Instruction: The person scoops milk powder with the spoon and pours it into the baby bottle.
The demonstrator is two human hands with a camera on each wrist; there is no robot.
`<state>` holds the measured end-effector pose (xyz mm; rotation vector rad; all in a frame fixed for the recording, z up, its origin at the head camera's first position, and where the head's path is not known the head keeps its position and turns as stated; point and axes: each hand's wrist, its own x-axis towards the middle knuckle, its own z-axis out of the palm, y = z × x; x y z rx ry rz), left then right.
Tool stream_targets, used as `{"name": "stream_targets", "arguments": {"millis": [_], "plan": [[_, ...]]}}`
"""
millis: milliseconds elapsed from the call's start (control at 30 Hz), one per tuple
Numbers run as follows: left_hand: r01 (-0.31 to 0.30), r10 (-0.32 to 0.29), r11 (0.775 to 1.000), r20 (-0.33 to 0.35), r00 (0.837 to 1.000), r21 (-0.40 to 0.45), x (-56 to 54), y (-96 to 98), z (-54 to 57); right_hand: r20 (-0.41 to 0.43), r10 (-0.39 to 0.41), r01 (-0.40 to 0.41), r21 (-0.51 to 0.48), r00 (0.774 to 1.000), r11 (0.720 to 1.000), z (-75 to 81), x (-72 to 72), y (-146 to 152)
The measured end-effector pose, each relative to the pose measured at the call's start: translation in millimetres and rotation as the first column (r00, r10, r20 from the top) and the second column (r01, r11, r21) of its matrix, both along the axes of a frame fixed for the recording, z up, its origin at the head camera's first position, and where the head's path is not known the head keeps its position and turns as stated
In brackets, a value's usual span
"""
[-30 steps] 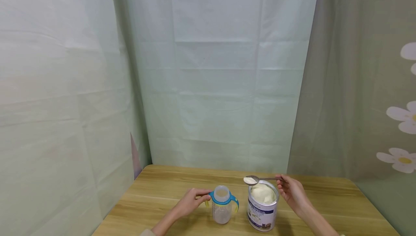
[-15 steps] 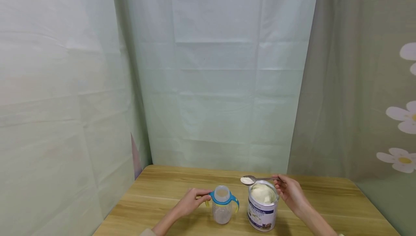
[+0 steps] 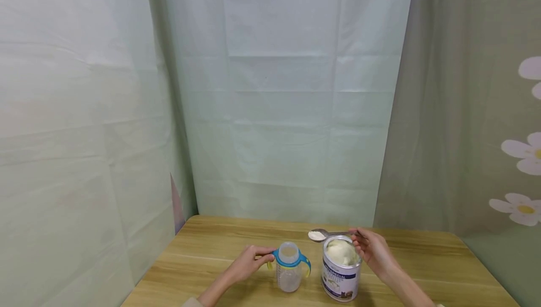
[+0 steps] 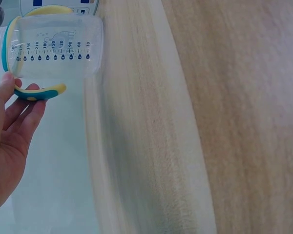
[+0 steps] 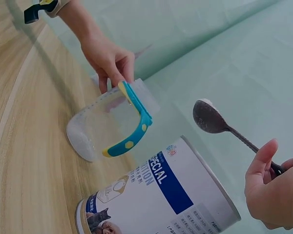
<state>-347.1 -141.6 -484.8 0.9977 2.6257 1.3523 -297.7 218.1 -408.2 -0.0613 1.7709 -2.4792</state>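
Observation:
A clear baby bottle [image 3: 289, 276] with a blue and yellow handle ring stands uncapped and upright on the table. My left hand [image 3: 247, 263] pinches its left handle [image 4: 41, 93] between thumb and fingers. Measuring marks run along the bottle's side in the left wrist view, and some white powder shows low inside it in the right wrist view. My right hand [image 3: 375, 253] holds a metal spoon [image 5: 211, 118] by the handle's end. White powder [image 3: 316, 235] heaps in the spoon's bowl, which hovers level above and left of an open tin [image 3: 339, 281] full of pale powder.
The wooden table [image 3: 228, 232] has rounded back corners. Pale green curtains [image 3: 279, 133] hang behind it and on both sides, with white flowers printed on the right one. The tin stands just right of the bottle, close to its right handle.
My right hand has moved slightly left, carrying the loaded spoon from over the tin's rim toward the bottle. The left hand, bottle and tin have stayed in place.

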Motion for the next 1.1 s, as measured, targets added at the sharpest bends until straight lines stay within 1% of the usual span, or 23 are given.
{"name": "stream_targets", "arguments": {"millis": [267,433,733,933,1100], "plan": [[-0.019,0.018,1.0,-0.023,1.0,-0.017,0.7,0.3,1.0,0.006,0.055,-0.055,0.012,0.998,0.998,1.5,-0.4,0.5],[-0.02,0.019,1.0,-0.031,0.999,-0.023,1.3,0.6,1.8,0.007,0.078,-0.078,0.009,0.997,0.997,2.4,-0.8,-0.5],[-0.022,0.019,0.999,-0.053,0.998,-0.038,1.4,-0.1,2.5,-0.018,0.125,-0.125,-0.008,0.992,0.992,3.8,-0.7,-2.8],[-0.024,0.021,0.999,-0.048,0.999,-0.044,0.8,-0.2,2.3,-0.029,0.146,-0.146,-0.013,0.989,0.989,3.0,-0.5,-4.7],[-0.021,0.019,0.999,-0.046,0.999,-0.044,1.0,0.3,2.0,-0.023,0.151,-0.151,-0.017,0.988,0.988,1.8,-0.9,-6.2]]}}
